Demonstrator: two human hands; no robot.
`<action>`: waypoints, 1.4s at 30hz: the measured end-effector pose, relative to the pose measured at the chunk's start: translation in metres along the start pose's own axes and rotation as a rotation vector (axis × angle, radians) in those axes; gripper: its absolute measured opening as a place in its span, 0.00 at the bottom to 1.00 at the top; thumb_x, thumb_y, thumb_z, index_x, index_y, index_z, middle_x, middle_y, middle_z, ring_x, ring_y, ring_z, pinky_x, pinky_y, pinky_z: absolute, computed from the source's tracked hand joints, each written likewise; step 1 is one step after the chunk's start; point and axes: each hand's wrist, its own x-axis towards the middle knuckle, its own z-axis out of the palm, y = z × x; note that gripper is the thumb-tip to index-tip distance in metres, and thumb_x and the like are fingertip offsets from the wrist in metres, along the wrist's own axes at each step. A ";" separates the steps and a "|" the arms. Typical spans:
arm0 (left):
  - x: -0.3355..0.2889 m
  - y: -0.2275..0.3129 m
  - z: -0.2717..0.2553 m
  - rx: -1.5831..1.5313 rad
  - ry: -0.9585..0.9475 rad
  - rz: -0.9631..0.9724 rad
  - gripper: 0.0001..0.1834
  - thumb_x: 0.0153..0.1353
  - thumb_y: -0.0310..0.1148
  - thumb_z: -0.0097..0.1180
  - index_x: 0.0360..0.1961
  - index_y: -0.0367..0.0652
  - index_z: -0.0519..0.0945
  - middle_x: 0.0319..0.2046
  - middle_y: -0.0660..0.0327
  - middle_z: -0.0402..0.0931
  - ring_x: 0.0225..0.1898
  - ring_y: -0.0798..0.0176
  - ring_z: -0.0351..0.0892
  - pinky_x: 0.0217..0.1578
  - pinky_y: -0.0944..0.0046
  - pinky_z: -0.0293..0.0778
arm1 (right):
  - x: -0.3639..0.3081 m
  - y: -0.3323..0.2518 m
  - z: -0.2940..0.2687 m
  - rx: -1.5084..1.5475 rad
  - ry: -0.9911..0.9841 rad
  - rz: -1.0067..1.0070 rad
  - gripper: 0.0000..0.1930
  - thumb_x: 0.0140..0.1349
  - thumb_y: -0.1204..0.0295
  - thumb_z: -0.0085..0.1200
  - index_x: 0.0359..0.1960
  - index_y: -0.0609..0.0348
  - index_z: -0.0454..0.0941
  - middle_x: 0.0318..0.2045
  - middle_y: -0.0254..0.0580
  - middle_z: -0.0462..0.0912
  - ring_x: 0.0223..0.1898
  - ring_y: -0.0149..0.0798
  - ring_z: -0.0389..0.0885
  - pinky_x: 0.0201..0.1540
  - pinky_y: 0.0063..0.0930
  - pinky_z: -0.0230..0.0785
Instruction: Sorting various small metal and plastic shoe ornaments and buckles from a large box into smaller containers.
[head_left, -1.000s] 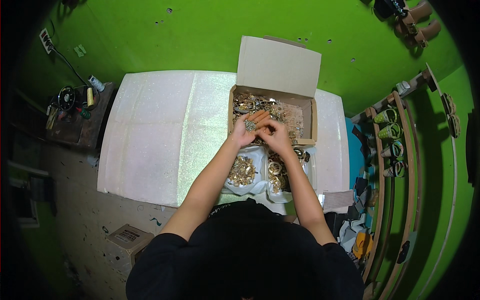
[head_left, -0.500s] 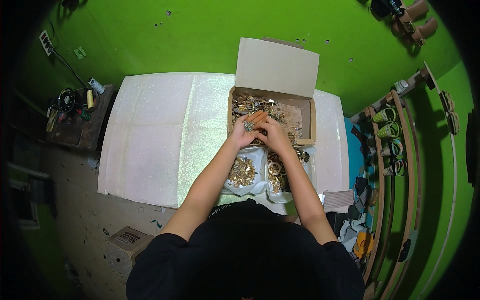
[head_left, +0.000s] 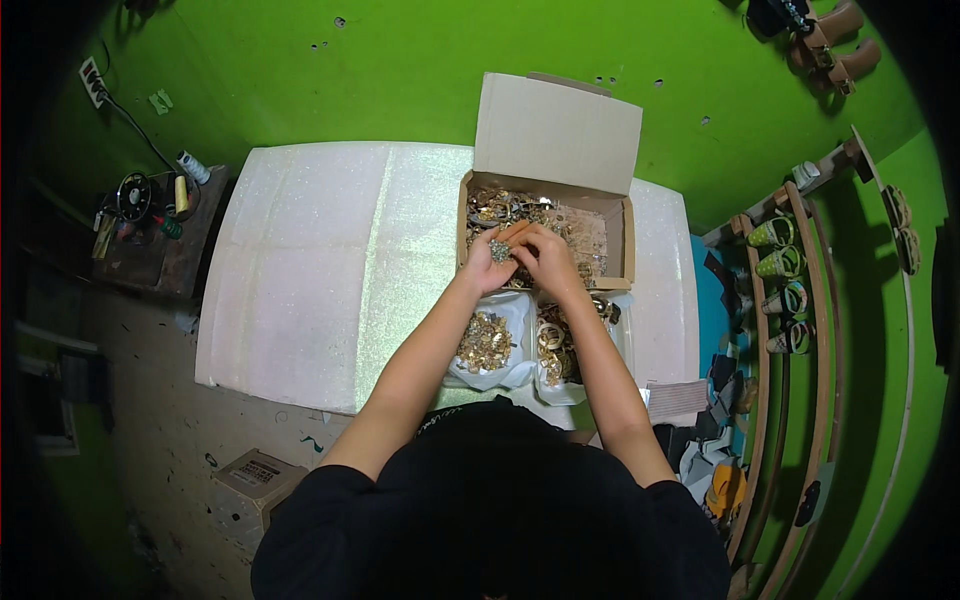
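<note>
My left hand (head_left: 486, 270) is turned palm up over the near side of an open cardboard box (head_left: 627, 240), cupping a small heap of silvery metal pieces (head_left: 499, 251). Close beside that palm, my right hand (head_left: 548, 262) has its fingers pinched together; whatever may be between them is too small to make out. Mixed gold and dark metal fittings (head_left: 505, 206) fill the left part of the box, partly hidden by my hands. Below it, a white plastic-lined container holds gold-coloured pieces (head_left: 486, 342). Next to it, under my right forearm, another lined container has rings and larger fittings (head_left: 552, 340).
A shimmering white cloth covers the table (head_left: 300, 270). A dark sewing table (head_left: 150, 240) with thread spools stands at the left. On the right, a wooden rack (head_left: 765, 300) holds sandals. A closed carton (head_left: 258, 485) sits on the floor at lower left.
My right hand has shifted slightly up and away from the left palm, uncovering more of the silvery pieces. The left hand stays nearly in place.
</note>
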 end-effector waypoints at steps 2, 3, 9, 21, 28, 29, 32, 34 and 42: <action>0.001 -0.002 0.001 0.037 0.103 0.016 0.25 0.62 0.40 0.23 0.49 0.35 0.67 0.43 0.57 0.72 0.38 0.65 0.72 0.36 0.70 0.68 | 0.001 0.009 0.000 0.107 0.064 -0.015 0.05 0.46 0.74 0.53 0.25 0.62 0.76 0.28 0.45 0.74 0.32 0.47 0.74 0.35 0.34 0.67; -0.002 -0.001 0.004 0.021 0.059 -0.003 0.25 0.62 0.40 0.23 0.48 0.35 0.67 0.43 0.57 0.72 0.37 0.64 0.72 0.37 0.69 0.68 | 0.000 0.008 -0.002 0.107 0.063 -0.013 0.05 0.46 0.74 0.53 0.25 0.62 0.76 0.28 0.45 0.74 0.32 0.47 0.74 0.35 0.34 0.67; -0.009 -0.001 0.019 -0.007 0.047 -0.015 0.24 0.62 0.41 0.24 0.47 0.36 0.68 0.41 0.56 0.71 0.40 0.63 0.71 0.40 0.67 0.68 | -0.004 0.010 -0.006 0.048 0.023 0.028 0.08 0.46 0.73 0.55 0.28 0.64 0.75 0.29 0.45 0.73 0.31 0.46 0.73 0.36 0.32 0.66; -0.007 -0.003 0.015 0.059 0.173 -0.004 0.20 0.62 0.41 0.29 0.42 0.38 0.69 0.40 0.55 0.69 0.43 0.59 0.69 0.47 0.60 0.66 | -0.001 -0.006 0.016 -0.214 0.013 -0.123 0.11 0.41 0.73 0.57 0.31 0.54 0.77 0.33 0.37 0.72 0.39 0.41 0.69 0.42 0.34 0.60; 0.002 -0.001 0.000 -0.005 0.156 -0.001 0.18 0.62 0.40 0.30 0.37 0.39 0.69 0.33 0.58 0.70 0.35 0.64 0.72 0.38 0.66 0.72 | 0.004 -0.002 0.022 -0.260 0.068 -0.191 0.08 0.42 0.73 0.56 0.27 0.55 0.76 0.30 0.36 0.72 0.38 0.40 0.69 0.38 0.32 0.58; 0.004 -0.001 -0.003 -0.006 0.155 -0.001 0.18 0.62 0.40 0.30 0.37 0.39 0.69 0.33 0.58 0.70 0.35 0.64 0.72 0.38 0.66 0.72 | 0.004 -0.002 0.022 -0.249 0.080 -0.193 0.08 0.42 0.73 0.56 0.27 0.56 0.76 0.29 0.37 0.73 0.38 0.40 0.69 0.38 0.32 0.58; 0.005 0.001 -0.013 -0.072 0.110 -0.004 0.18 0.62 0.40 0.31 0.36 0.38 0.69 0.30 0.59 0.71 0.32 0.67 0.72 0.34 0.69 0.73 | 0.005 -0.006 0.017 -0.191 0.061 -0.114 0.06 0.44 0.73 0.55 0.26 0.57 0.76 0.29 0.38 0.74 0.37 0.41 0.70 0.38 0.33 0.60; 0.005 0.005 -0.020 -0.215 -0.109 -0.081 0.19 0.62 0.40 0.31 0.40 0.36 0.68 0.32 0.58 0.71 0.35 0.64 0.73 0.40 0.66 0.72 | 0.005 -0.002 0.017 -0.119 0.093 -0.114 0.06 0.44 0.73 0.54 0.26 0.57 0.76 0.29 0.38 0.75 0.37 0.41 0.72 0.39 0.33 0.61; -0.009 -0.001 0.018 0.040 -0.039 0.013 0.26 0.62 0.41 0.21 0.52 0.34 0.62 0.52 0.52 0.63 0.51 0.58 0.64 0.50 0.59 0.64 | -0.008 -0.009 -0.004 0.193 -0.008 0.062 0.06 0.45 0.76 0.55 0.27 0.63 0.77 0.25 0.44 0.78 0.26 0.39 0.76 0.32 0.27 0.67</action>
